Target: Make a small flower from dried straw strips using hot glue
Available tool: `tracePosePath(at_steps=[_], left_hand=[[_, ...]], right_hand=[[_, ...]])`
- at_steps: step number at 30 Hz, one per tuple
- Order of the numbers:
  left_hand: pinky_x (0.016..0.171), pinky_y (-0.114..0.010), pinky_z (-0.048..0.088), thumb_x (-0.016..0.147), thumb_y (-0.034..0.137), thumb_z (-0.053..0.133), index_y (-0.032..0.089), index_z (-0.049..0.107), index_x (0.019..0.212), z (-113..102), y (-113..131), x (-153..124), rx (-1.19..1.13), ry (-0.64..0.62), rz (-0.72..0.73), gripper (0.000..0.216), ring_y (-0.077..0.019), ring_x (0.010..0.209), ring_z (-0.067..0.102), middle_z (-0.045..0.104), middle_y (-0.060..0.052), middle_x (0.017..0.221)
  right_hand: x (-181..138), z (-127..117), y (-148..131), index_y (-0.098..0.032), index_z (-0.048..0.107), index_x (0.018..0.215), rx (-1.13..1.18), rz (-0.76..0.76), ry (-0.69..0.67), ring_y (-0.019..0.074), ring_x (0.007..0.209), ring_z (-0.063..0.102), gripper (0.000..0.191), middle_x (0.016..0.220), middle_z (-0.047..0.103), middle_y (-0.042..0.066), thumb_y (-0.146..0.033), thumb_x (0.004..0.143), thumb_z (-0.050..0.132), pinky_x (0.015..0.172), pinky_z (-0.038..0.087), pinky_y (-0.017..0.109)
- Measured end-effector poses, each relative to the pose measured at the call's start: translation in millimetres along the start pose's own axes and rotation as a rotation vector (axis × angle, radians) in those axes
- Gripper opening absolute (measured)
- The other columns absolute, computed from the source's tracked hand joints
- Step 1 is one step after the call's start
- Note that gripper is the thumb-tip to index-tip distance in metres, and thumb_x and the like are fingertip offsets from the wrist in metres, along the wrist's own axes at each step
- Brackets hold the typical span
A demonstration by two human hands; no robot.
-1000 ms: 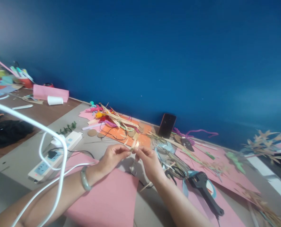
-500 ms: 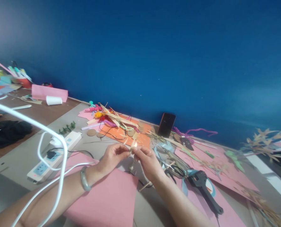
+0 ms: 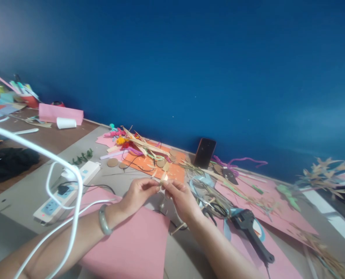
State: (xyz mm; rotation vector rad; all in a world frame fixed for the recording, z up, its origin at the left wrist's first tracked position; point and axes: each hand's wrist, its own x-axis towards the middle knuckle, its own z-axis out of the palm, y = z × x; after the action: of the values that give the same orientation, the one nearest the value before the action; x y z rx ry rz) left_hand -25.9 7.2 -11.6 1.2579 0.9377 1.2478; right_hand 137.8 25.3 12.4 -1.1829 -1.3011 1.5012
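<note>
My left hand point(image 3: 139, 193) and my right hand point(image 3: 180, 196) meet at the middle of the table, thumbs and forefingers pinched together. Between the fingertips is a small pale, straw-coloured piece point(image 3: 163, 178), perhaps dried plant; its kind is too small to make out. Both hands are closed on it. A jade-like bangle point(image 3: 104, 220) circles my left wrist. Below the hands lies a pink paper sheet point(image 3: 128, 244). Just beyond them is an orange sheet point(image 3: 143, 159) strewn with pale scraps. Black-handled scissors point(image 3: 209, 215) rest to the right of my right hand.
A black glue gun point(image 3: 249, 228) lies at the right. A phone point(image 3: 204, 153) leans against the blue wall. Dried stalks point(image 3: 145, 145) and colourful pipe cleaners lie at the back. A white power strip point(image 3: 66, 195) and a thick white cable point(image 3: 78, 201) are at the left.
Almost nothing differs. Both hands stay pinched at the same spot, with the pale piece between the fingertips shifting very slightly.
</note>
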Motion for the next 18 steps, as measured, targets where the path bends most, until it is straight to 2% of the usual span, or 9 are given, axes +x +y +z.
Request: tracePosePath(at_steps=[11, 18], left_hand=[[0.066, -0.024, 0.046, 0.077, 0.034, 0.071, 0.013, 0.069, 0.078, -1.8, -6.5, 0.5, 0.051, 0.051, -0.033, 0.022, -0.0133, 0.069, 0.057, 0.065, -0.003, 0.072], [0.063, -0.023, 0.045, 0.076, 0.032, 0.071, 0.012, 0.067, 0.076, -0.9, -2.8, 0.0, 0.075, 0.062, -0.041, 0.021, -0.0128, 0.066, 0.057, 0.065, -0.003, 0.070]], right_hand=[[-1.8, 2.9, -2.5, -0.016, 0.068, 0.065, -0.032, -0.010, 0.038, 0.0102, 0.052, 0.041, 0.032, 0.050, 0.049, -0.004, -0.047, 0.071, 0.071, 0.054, 0.031, 0.025], [-4.0, 6.1, -4.7, -0.016, 0.068, 0.063, 0.000, -0.010, 0.032, 0.0107, 0.054, 0.045, 0.021, 0.053, 0.053, -0.003, -0.035, 0.068, 0.073, 0.056, 0.034, 0.024]])
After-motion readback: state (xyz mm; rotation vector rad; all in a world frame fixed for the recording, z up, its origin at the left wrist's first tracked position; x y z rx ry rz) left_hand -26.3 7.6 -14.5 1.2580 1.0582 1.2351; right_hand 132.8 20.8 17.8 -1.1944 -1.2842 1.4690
